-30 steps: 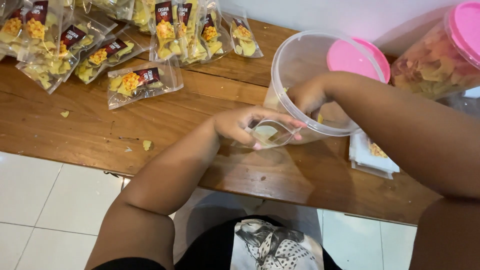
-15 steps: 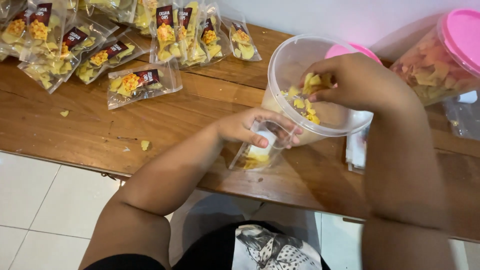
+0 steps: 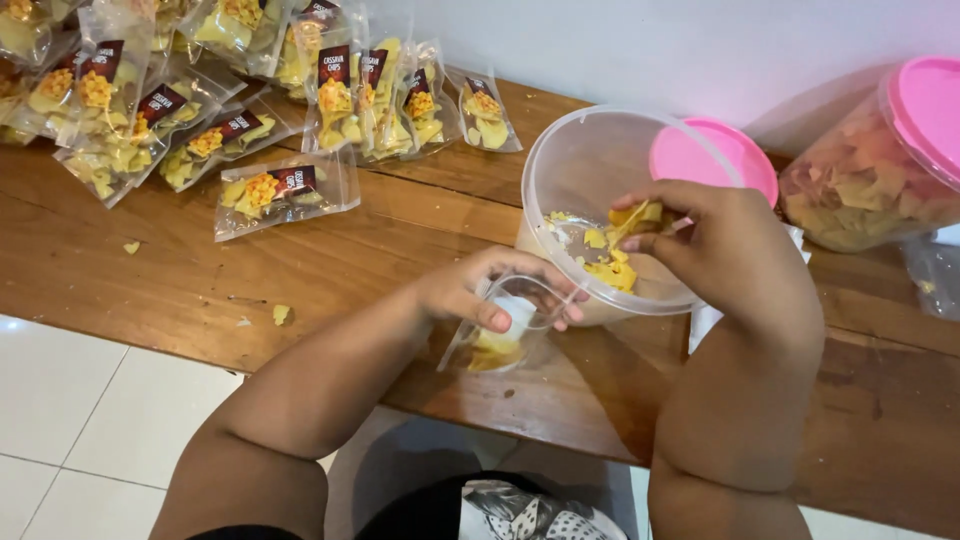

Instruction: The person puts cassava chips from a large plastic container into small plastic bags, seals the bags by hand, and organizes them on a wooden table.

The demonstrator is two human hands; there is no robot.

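So my right hand (image 3: 715, 240) was down inside the clear round tub (image 3: 590, 165), right of centre in the frame, fingers pinched shut on a few yellow chips (image 3: 632, 215). More loose chips (image 3: 610, 272) sat on the tub's bottom just under that hand. My left hand (image 3: 490, 290) was at frame centre, just in front of the tub's lower left wall, closed around the mouth of a small clear pouch (image 3: 495, 340) and holding it open. The pouch hung down over the wooden table (image 3: 330, 270) and already had some chips in its bottom. The two hands were near each other, not touching as far as I could see.

Further out: a pink lid (image 3: 715, 160) lay behind the tub, partly hidden by it. At the right edge was a second clear jar (image 3: 860, 190) on its side with a pink lid, full of chips. Upper left had a whole heap of filled chip packets (image 3: 230, 80) with dark labels, one packet (image 3: 285, 190) lying apart closer to me. A couple of crumbs (image 3: 281, 314) were on the table at the left, near its front edge.
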